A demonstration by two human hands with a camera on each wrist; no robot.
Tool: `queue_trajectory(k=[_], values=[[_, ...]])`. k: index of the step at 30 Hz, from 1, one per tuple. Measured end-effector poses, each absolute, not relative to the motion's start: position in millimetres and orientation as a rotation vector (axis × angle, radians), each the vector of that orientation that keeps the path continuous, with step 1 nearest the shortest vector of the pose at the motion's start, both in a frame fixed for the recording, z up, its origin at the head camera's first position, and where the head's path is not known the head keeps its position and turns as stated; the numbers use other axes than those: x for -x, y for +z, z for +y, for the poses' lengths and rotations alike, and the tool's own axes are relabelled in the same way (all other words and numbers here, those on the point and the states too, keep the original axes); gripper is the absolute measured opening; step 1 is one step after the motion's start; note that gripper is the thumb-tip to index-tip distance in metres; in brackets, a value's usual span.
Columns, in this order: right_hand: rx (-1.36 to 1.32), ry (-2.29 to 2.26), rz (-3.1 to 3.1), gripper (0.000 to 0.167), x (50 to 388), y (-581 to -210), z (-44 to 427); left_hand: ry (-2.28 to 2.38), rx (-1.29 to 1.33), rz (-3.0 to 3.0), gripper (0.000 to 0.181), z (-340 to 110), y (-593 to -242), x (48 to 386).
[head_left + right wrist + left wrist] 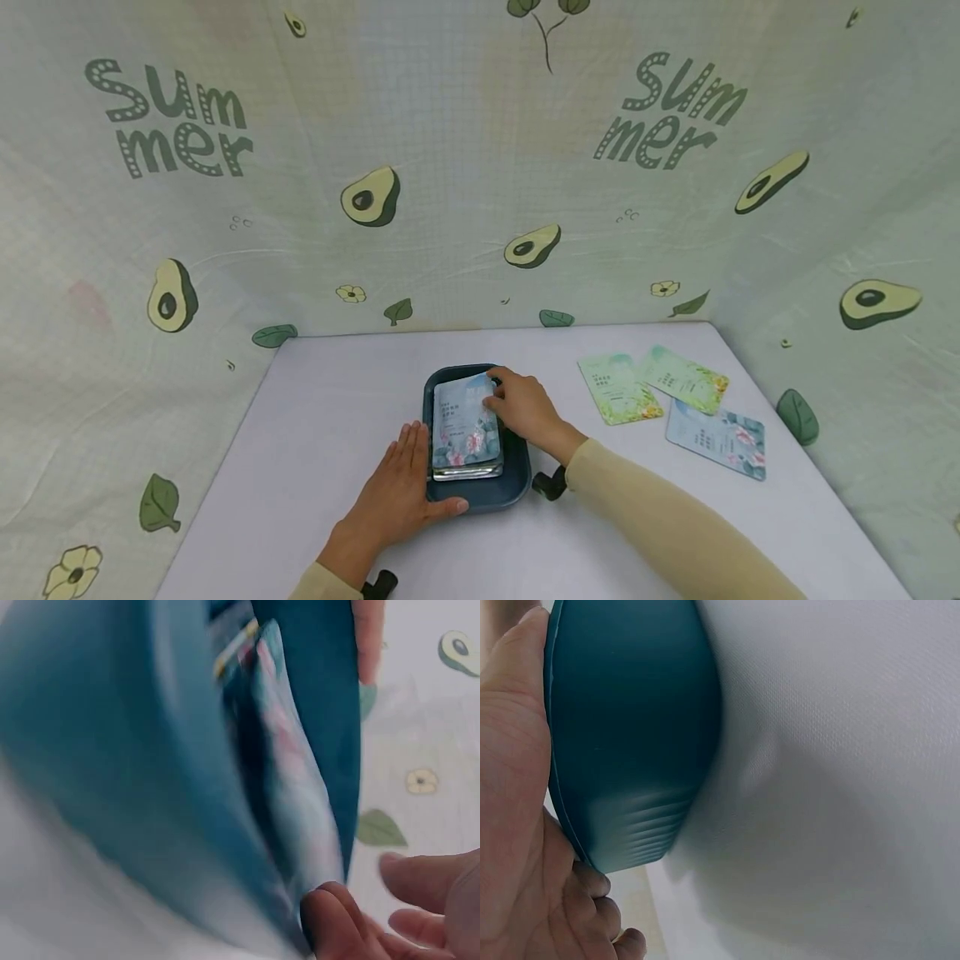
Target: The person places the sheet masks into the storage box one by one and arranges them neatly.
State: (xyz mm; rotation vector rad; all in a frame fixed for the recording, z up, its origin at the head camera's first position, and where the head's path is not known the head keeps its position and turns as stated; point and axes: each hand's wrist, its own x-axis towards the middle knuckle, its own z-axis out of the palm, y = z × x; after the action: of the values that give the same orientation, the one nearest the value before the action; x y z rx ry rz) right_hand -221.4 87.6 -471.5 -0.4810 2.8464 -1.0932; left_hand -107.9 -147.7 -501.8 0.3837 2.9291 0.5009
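Card (463, 421) lay lengthwise in tray (483, 497), flowers (475, 443) nearest, L hand (401, 483) straight-fingered against tray, R hand (531, 410) touching card, can't tell if pinching.

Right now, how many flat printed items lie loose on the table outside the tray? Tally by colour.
Green items: 2
Blue item: 1
Total: 3

On the table (330, 450): at the middle, tray (486, 497) with stacked packets (465, 427) in its left part; to the right, loose packets (618, 390), two far, one nearer; behind the table, cloth (450, 108).
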Motion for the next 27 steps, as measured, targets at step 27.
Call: queue_trajectory(k=[27], values=[[0.52,-0.3,3.105,0.052,201.1,-532.2,285.7,0.583,-0.363,2.914,0.132,-150.0,-513.0,110.8]])
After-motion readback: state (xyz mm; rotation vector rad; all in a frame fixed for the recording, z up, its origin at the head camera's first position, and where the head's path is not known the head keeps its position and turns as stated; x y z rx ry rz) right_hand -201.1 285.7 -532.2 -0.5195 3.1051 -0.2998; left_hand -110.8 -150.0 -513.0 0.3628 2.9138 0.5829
